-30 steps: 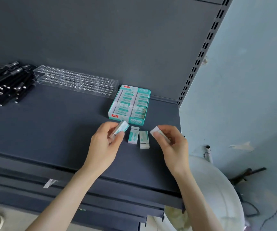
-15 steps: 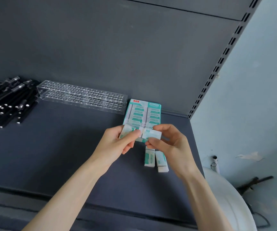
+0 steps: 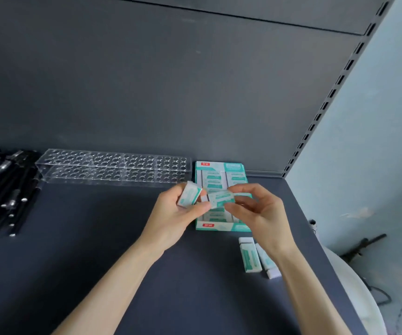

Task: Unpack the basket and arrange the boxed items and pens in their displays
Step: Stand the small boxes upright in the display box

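Observation:
My left hand (image 3: 174,217) pinches one small white-and-teal boxed eraser (image 3: 189,195) by its lower end. My right hand (image 3: 259,213) pinches a second boxed eraser (image 3: 221,199) right beside it. Both hands hover over the teal display box (image 3: 221,227), which lies flat on the dark shelf with rows of the same erasers inside. Two more boxed erasers (image 3: 250,256) lie side by side on the shelf just in front of the display box, partly hidden by my right wrist.
A clear acrylic pen holder (image 3: 112,169) with several round holes stands against the back panel. A pile of black pens (image 3: 0,189) lies at the far left. The shelf (image 3: 98,250) ends at the right, where a white round basket rim (image 3: 354,293) shows below.
Both hands lifted their erasers from shelf level and brought them together above the display box. The view rose and moved closer; the two loose erasers stayed on the shelf.

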`<state>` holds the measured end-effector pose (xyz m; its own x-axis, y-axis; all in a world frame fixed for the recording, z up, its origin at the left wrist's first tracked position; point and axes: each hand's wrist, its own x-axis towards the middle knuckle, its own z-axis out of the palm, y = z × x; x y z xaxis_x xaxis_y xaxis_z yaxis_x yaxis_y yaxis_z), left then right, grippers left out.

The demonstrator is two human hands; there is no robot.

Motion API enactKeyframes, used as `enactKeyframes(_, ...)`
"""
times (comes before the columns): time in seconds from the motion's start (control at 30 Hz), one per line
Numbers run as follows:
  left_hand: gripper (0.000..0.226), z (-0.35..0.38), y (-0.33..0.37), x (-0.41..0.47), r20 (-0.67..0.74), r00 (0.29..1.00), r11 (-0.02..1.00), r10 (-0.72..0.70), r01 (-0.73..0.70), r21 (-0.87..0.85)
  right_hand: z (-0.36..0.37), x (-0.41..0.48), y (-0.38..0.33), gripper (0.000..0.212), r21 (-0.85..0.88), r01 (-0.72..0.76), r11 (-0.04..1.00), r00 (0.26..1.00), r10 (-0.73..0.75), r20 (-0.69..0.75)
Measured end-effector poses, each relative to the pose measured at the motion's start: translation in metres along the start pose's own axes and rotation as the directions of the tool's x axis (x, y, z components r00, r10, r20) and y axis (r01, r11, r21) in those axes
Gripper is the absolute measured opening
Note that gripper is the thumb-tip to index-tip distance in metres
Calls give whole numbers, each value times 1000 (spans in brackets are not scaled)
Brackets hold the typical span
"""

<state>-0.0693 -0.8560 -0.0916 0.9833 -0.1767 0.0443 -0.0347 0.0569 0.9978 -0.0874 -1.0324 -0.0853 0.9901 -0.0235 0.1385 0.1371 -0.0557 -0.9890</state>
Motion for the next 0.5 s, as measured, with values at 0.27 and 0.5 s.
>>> enactKeyframes(0.27,11,-11,-19,9,-241,965,995,-99,92,-40,0,8,10,23,-342,-52,938,995,19,-99)
enactKeyframes(0.5,11,-9,-22,10,-246,967,997,-61,68,20,7,15,12,15,-562,67,824,992,-117,-53)
